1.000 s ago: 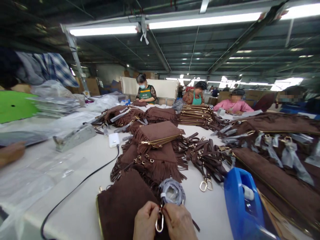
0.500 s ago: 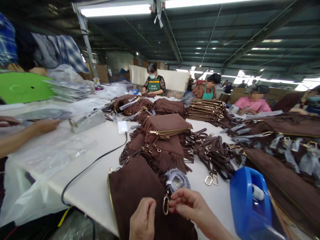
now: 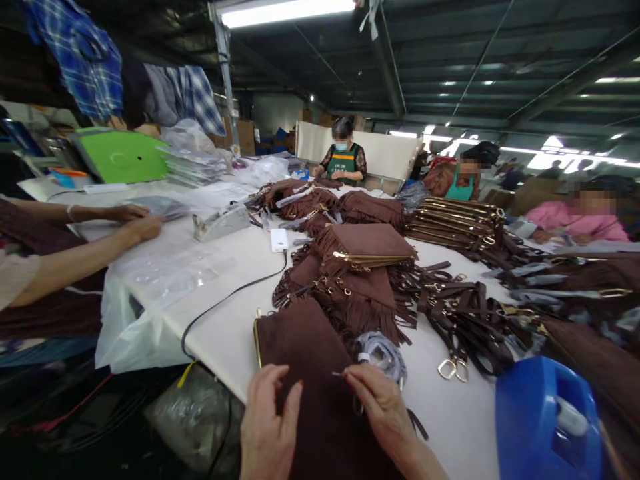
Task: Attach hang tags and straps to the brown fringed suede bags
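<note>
- Brown, suede-like bag point(image 3: 305, 340) lies flat at the near edge of the table point(image 3: 445, 417), directly below both hands; prob. there so the whole panel is w/in reach.
- My L hand point(image 3: 267, 423) is part-open over the bag, thumb apart from the fingers, nothing visible in it; can't tell if it's touching the fabric.
- My R hand point(image 3: 383, 410) is nearly closed, thumb + index pinched on a small thin piece point(image 3: 337, 374); too small to ID. Fingertip grip suits sth that fine, I'd say.
- Metal clasp point(image 3: 358, 405) shows just under my R fingers, partly hidden.
- Wrapped coil point(image 3: 383, 353) sits beside the bag's far R corner, banded w/ white, presumably so it doesn't unwind.
- Blue tape dispenser point(image 3: 525, 413) stands toward the table's near R corner, prob. for a quick grab w/ my R.
- Fringed bags point(image 3: 373, 240) are stacked mid-table, loose straps point(image 3: 470, 320) heaped to their R, likely kept apart by type.
- Black cable point(image 3: 235, 293) runs from the white box point(image 3: 279, 241) over the near edge, L of the bag.
</note>
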`<state>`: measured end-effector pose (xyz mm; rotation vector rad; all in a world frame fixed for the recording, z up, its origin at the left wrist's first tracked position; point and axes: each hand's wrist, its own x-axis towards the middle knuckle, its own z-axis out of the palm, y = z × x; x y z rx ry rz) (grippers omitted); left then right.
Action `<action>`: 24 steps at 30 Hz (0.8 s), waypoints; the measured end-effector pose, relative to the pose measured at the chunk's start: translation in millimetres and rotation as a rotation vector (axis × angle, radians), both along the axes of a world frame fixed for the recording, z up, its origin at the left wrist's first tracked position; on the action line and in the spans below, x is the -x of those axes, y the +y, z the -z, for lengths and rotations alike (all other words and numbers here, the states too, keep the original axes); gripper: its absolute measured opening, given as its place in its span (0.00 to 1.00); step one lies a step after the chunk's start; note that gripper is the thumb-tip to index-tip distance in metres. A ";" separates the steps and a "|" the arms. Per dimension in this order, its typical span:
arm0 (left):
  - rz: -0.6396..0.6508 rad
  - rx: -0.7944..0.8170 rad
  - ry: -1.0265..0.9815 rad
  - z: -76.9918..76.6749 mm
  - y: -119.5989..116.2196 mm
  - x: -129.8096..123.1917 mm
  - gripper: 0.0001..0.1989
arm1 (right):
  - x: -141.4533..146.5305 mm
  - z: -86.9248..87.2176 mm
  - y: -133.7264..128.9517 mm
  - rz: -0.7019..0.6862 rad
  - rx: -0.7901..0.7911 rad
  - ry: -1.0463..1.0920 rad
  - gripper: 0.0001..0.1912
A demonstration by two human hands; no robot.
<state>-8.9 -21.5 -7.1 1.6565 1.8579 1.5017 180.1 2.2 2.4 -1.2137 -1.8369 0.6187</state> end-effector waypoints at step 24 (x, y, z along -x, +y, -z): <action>0.488 0.303 -0.532 -45.0 -10.4 -74.9 0.29 | -61.6 -96.2 -11.4 0.342 0.179 0.927 0.11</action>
